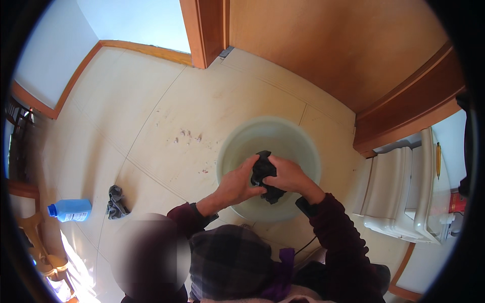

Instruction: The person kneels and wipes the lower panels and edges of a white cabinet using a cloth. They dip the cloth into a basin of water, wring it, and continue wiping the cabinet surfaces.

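Observation:
Both of my hands grip a bunched dark cloth [263,170] above a pale round basin [314,151] on the floor. My left hand [238,181] holds the cloth's left side, with thumb and fingers around it. From the right, my right hand [288,174] grips it too, its thumb pressing near the middle. The cloth's lower end hangs below my fingers. The basin seems to hold some liquid, though its depth cannot be told.
A blue plastic bottle [74,210] with a label lies at the left. Near it a crumpled grey cloth [116,202] rests on the tiled floor [151,151]. Small bits of debris [187,136] are scattered left of the basin. A cream cabinet [394,185] stands right, beyond a wooden door [322,49].

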The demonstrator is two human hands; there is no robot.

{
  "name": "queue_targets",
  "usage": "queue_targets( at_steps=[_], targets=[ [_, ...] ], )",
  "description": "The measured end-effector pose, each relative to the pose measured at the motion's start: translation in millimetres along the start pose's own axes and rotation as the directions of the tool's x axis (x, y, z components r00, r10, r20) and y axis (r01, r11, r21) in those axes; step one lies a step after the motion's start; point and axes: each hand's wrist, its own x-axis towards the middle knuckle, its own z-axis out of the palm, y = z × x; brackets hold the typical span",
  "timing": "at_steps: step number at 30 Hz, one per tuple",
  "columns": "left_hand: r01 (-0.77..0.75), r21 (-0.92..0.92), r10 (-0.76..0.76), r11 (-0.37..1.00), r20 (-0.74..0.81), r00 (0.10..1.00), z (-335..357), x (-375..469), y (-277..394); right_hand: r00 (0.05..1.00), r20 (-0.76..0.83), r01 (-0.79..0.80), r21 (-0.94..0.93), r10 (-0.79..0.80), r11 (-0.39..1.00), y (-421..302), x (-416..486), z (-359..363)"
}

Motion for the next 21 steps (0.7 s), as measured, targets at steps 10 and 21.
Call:
queue_targets(
  at_steps=[10,21],
  targets=[
    [0.018,-0.001,-0.018,1.0,0.009,1.0,10.6,4.3,-11.4,0.999,-0.051,0.019,0.441,0.004,0.897,21.8,-10.8,20.3],
    [0.027,-0.391,-0.078,0.92,-0.117,0.99,18.0,3.9,-36.5,0.958,-0.147,-0.063,0.727,0.245,0.683,28.3,-16.1,51.1]
  ],
)
